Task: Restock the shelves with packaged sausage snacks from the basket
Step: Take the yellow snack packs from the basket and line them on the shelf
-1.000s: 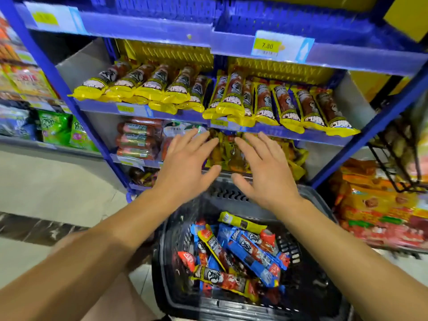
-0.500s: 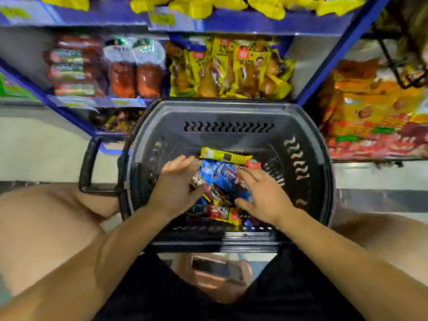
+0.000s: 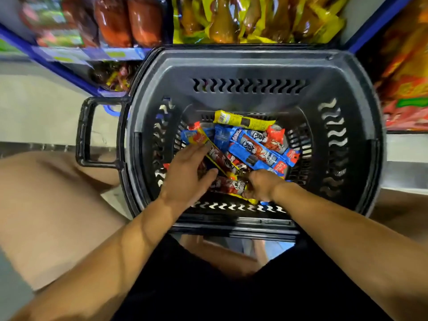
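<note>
A black plastic basket (image 3: 252, 66) stands on the floor before me, holding several sausage snack packs in blue, red and yellow wrappers. My left hand (image 3: 187, 174) grips a long red-and-yellow sausage pack (image 3: 214, 154), fingers over it and thumb under. My right hand (image 3: 261, 185) is curled down over another red-and-yellow pack (image 3: 229, 185) near the basket's near wall and grips its end. Blue packs (image 3: 257, 151) and a yellow pack (image 3: 243, 120) lie loose beyond my hands.
The blue shelf (image 3: 76, 55) rises just behind the basket, with red sausage packs (image 3: 129, 22) and yellow chicken-leg packs (image 3: 250, 19) on it. Orange snack bags (image 3: 407, 72) hang at right. The basket's handle (image 3: 84, 133) sticks out left. My knees flank the basket.
My view dropped from the upper shelves to the basket. Both hands came down into it, then closed round red-and-yellow packs; the right hand pulled nearer the basket's front wall.
</note>
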Action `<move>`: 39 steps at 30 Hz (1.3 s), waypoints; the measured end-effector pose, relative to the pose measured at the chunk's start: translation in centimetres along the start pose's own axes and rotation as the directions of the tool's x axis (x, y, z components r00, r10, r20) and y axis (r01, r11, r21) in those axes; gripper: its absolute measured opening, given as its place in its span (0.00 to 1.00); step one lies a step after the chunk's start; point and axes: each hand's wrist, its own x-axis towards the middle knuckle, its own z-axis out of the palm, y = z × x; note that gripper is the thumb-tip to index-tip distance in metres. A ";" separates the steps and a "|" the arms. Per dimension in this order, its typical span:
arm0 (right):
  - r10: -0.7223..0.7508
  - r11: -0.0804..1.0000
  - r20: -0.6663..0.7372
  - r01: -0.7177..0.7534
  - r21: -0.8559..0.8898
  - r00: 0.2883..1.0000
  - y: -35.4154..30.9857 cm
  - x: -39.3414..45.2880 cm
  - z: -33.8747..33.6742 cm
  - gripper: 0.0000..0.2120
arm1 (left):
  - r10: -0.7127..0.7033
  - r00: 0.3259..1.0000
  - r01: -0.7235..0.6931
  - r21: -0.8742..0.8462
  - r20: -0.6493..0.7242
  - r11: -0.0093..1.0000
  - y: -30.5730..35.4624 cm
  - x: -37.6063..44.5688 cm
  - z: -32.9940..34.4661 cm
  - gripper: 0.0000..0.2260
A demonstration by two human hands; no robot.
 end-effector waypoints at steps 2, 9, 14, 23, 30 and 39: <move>0.013 0.999 -0.029 -0.011 0.047 0.999 0.0 -0.4 -0.5 0.18 | -0.013 1.000 0.012 -0.020 -0.014 1.000 0.0 0.1 -0.2 0.26; 0.079 0.946 -0.389 0.054 0.320 0.918 0.6 -4.3 -2.2 0.24 | -0.102 0.988 0.075 -0.210 -0.120 0.975 0.4 0.5 -0.5 0.22; 0.273 0.722 -0.449 0.127 0.680 0.850 0.3 -5.5 -1.9 0.22 | -0.291 0.945 0.207 -0.418 -0.149 0.885 1.5 1.0 0.2 0.19; 0.200 0.554 -0.457 0.284 0.783 0.867 -3.9 -5.3 -1.0 0.14 | -0.386 0.921 0.255 -0.833 0.054 0.491 5.1 2.2 1.2 0.14; 0.142 0.542 -0.421 0.285 0.790 0.896 -2.5 -4.4 -1.9 0.17 | -0.518 0.842 0.322 -0.912 0.152 0.255 3.7 3.9 1.0 0.12; 0.108 0.430 -0.320 0.246 0.869 0.941 4.6 -4.9 -5.1 0.22 | -0.573 0.798 0.389 -0.886 0.187 0.252 -0.2 6.7 -1.7 0.17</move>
